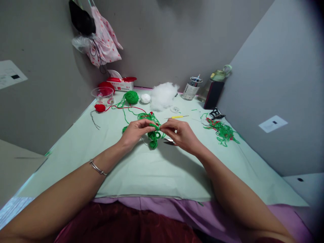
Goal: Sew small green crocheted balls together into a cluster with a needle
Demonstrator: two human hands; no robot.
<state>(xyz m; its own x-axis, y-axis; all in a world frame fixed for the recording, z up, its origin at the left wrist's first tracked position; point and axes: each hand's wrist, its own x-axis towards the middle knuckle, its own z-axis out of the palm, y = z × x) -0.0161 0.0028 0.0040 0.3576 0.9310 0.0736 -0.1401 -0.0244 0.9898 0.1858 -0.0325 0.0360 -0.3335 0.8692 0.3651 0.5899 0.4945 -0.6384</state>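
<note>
Between both hands is a small green crocheted piece (153, 135), with rounded parts hanging below the fingers. My left hand (138, 131) is closed on it from the left, thumb and forefinger pinching its upper edge. From the right, my right hand (180, 132) pinches at the same edge with thumb and forefinger; whatever its fingertips hold is too small to make out. A pair of scissors (170, 142) lies partly under my right hand. Just beyond the hands are tangled green and red yarn (148, 116) and a yellow-handled crochet hook (178, 116).
White stuffing (164, 96), a green yarn ball (131, 97) and a white ball (145, 98) sit at the back. A plastic tub (103, 98) stands left. To the right are yarn scraps (224, 132), a pen holder (191, 89), a phone (214, 95) and a bottle (218, 75).
</note>
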